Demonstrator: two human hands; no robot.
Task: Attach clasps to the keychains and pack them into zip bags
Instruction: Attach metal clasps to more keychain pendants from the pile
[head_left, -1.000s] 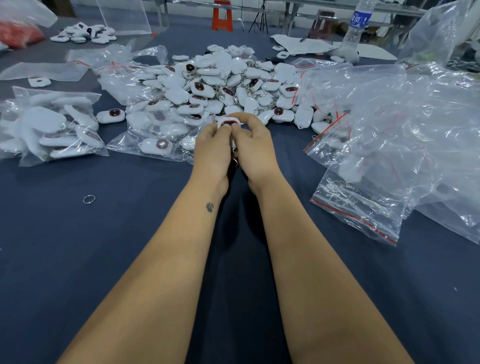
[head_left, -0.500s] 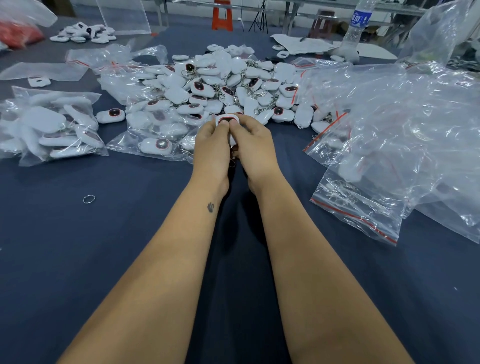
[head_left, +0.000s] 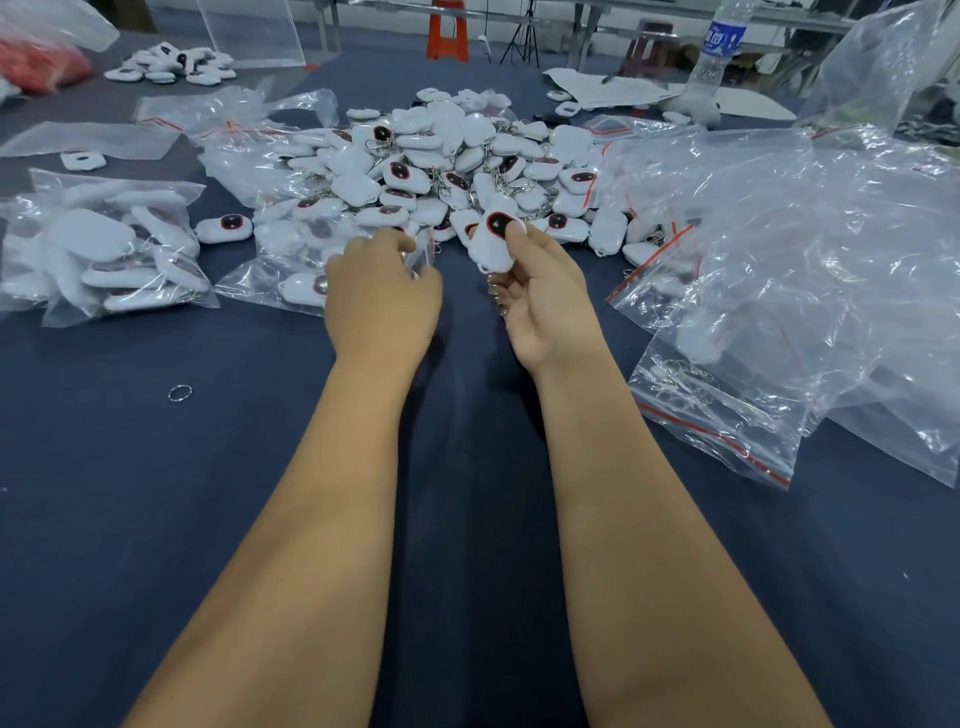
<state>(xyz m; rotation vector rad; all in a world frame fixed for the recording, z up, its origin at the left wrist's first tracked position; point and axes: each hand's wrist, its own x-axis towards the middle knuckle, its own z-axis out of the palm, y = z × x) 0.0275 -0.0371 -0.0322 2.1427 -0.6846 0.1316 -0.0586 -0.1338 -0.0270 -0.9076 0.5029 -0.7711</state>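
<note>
A white keychain (head_left: 495, 240) with a dark oval face stands upright before the keychain pile (head_left: 447, 171).

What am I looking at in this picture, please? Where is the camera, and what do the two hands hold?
There is no machine here: a person works with bare hands, and the camera sits on the person's head, looking forward and down. The right hand holds a white plastic keychain with a dark red-rimmed face. The left hand reaches to a clear zip bag; its fingertips are hidden. On the dark blue table lie a heap of white keychains, more clear bags with red strips and a small metal ring.
</note>
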